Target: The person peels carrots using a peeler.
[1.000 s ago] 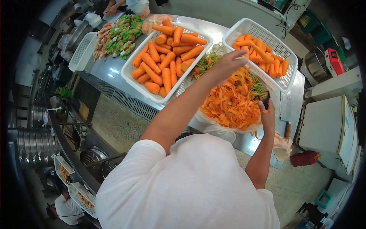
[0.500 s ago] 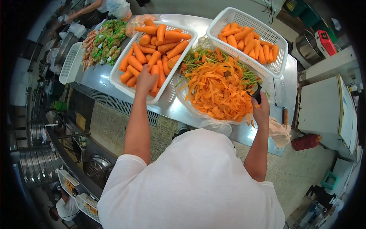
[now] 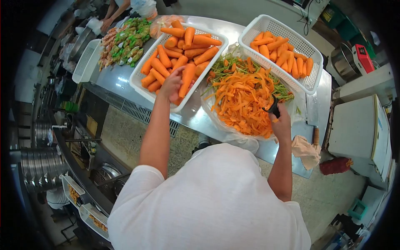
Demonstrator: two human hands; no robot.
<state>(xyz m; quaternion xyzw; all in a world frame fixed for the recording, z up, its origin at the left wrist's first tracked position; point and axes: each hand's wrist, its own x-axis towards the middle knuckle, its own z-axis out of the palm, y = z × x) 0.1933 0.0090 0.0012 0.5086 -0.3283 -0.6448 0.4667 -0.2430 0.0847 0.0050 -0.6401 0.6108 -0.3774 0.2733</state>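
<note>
My left hand [image 3: 171, 87] is wrapped round a carrot [image 3: 187, 79] over the near edge of the left white basket [image 3: 138, 95], which is heaped with carrots. In my right hand [image 3: 281, 121] is a black peeler [image 3: 273, 107], held over the right side of a pile of orange peelings [image 3: 241, 102]. Green carrot tops [image 3: 223, 71] lie behind and beside the peelings, on a clear plastic bag [image 3: 212, 112]. The right white basket [image 3: 314, 85], behind the pile, contains a smaller heap of carrots.
A cleaver [image 3: 312, 109] and a cloth [image 3: 306, 151] lie at the table's right end. Green-and-pink bundles [image 3: 129, 41] and another white basket [image 3: 86, 62] are at the left. Another person's hands [image 3: 107, 21] show at the top left. A red sack [image 3: 335, 166] sits on the floor.
My left hand has gone from above the peelings to the left basket and taken hold of a carrot, now lifted slightly. My right hand has moved the peeler left over the peelings.
</note>
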